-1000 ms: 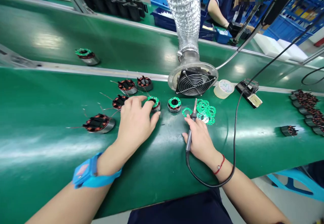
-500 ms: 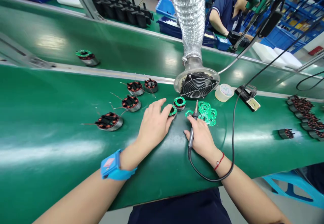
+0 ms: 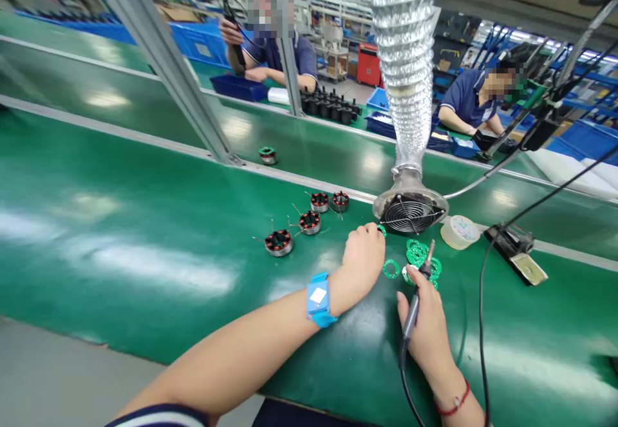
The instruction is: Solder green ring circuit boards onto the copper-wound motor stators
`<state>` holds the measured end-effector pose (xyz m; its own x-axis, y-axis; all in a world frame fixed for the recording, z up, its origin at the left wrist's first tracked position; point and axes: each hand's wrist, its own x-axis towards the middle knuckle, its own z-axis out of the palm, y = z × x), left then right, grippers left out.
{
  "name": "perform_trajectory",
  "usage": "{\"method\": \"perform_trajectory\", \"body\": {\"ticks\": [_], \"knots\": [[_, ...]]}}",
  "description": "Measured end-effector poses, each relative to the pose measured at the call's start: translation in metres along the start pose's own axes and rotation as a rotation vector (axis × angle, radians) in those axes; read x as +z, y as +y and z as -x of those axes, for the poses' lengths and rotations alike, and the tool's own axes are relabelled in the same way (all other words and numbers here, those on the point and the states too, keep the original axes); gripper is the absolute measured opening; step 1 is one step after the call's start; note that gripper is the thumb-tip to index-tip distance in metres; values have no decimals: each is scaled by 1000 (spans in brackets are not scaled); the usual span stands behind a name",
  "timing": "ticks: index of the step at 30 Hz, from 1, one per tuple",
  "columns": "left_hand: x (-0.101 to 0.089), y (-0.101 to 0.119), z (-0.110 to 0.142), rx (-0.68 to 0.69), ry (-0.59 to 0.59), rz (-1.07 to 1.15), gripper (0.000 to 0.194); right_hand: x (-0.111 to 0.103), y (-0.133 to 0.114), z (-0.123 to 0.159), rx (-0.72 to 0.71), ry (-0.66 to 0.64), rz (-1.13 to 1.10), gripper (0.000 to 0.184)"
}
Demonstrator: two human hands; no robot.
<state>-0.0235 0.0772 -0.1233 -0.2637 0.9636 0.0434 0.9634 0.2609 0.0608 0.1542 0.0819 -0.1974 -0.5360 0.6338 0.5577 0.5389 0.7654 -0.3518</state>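
Left arm: reaches from the near-left over the bench (image 3: pixel 145 253), wrist in a blue band (image 3: pixel 318 295), forearm slanting up to the right
Left hand (image 3: pixel 362 256): back up, fingers curled at the green-topped part (image 3: pixel 382 229), which is mostly hidden; how far the grip is closed, and whether it holds the part, cannot be told
Right hand (image 3: pixel 427 324): closed round the iron (image 3: pixel 412 317), thumb and fingers apart across its handle, wrist in a red bracelet (image 3: pixel 455 404)
Iron tip: points up and away, over the rings (image 3: pixel 417 253)
Near edge: passes under the left forearm, floor showing below it at left
Far edge: metal rail (image 3: pixel 290 174), with a slanting post (image 3: pixel 193 92) at left
Room: green surface spreads left of the four wired cores (image 3: pixel 280 251), and between them and the left forearm
Far side of hands: fan (image 3: pixel 409 213), then tape roll (image 3: pixel 459 232) and stand (image 3: pixel 514 246) to its right
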Motion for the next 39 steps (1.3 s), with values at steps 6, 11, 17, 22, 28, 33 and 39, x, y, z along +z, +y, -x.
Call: {"method": "perform_trajectory", "body": {"ticks": [6, 11, 17, 22, 28, 33, 39], "knots": [[30, -25, -9, 95, 100, -11, 27, -7, 2, 3, 46, 19, -29, 44], [52, -59, -23, 51, 201, -21, 31, -9, 2, 5, 0, 14, -25, 47], [53, -66, -68, -13, 314, -43, 32, -5, 10, 8, -26, -20, -5, 51], [38, -89, -85, -115, 308, 42, 31, -6, 9, 4, 48, -18, 0, 44], [38, -131, -72, -202, 213, -13, 39, -7, 4, 1, 44, -20, -52, 42], [32, -136, -51, -91, 116, -95, 40, -6, 0, 0, -10, -38, -56, 40], [40, -150, 0, 34, 195, -132, 43, 2, -7, -5, 29, -163, -57, 44]]}}
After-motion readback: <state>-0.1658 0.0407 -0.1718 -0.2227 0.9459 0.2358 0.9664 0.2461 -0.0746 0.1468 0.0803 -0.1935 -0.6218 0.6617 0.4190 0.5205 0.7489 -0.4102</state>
